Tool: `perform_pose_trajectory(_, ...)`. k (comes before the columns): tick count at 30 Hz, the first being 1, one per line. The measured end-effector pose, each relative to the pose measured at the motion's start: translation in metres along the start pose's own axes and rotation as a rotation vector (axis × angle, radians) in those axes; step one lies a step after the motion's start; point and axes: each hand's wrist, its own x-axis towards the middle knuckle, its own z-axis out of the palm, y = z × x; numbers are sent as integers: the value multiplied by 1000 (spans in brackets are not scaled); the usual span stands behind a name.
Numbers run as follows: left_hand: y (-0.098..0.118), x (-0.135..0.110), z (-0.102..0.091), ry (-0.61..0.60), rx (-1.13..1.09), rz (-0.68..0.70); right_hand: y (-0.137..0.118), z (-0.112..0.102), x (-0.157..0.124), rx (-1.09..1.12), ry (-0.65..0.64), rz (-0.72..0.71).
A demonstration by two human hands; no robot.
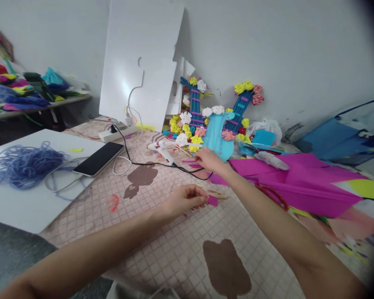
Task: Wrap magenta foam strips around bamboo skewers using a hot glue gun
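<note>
My left hand (187, 200) is low over the patterned tablecloth, with thumb and fingers closed on a small piece of magenta paper (212, 200). Thin wooden sticks (216, 192) lie just beyond its fingertips. My right hand (209, 160) reaches further out, its fingers bent down beside narrow magenta strips (190, 161); whatever is between those fingertips is hidden. Just left of it a white glue gun (163, 151) lies on the table, with a pale glue stick (191, 144) pointing toward the hand. A light-blue guitar-shaped piece (216, 135) stands behind the right hand.
Paper flowers (195, 141) crowd the back near a white board (137, 62). A black cable (127, 151) crosses toward the glue gun. Left are a phone (99, 158) and tangled blue cord (28, 164). Magenta sheets (299, 178) and red-handled scissors (272, 195) lie right.
</note>
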Motion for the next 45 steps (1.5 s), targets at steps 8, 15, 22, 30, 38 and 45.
perform_pose_trajectory(8,2,-4,1,-46,48,-8,5,6,6,-84,-121,6)
perform_pose_trajectory(15,3,1,-4,23,219,25,9,-9,-1,-72,-71,9)
perform_pose_trajectory(22,7,-2,-7,119,597,193,14,-25,-25,-50,35,-2)
perform_pose_trajectory(30,3,-2,-6,58,838,313,1,-11,-9,-65,-46,-65)
perform_pose_trajectory(38,5,-6,-2,24,851,346,-11,3,13,-121,-95,-34)
perform_pose_trajectory(45,2,-7,-3,-11,849,351,-8,9,12,-131,-124,-52)
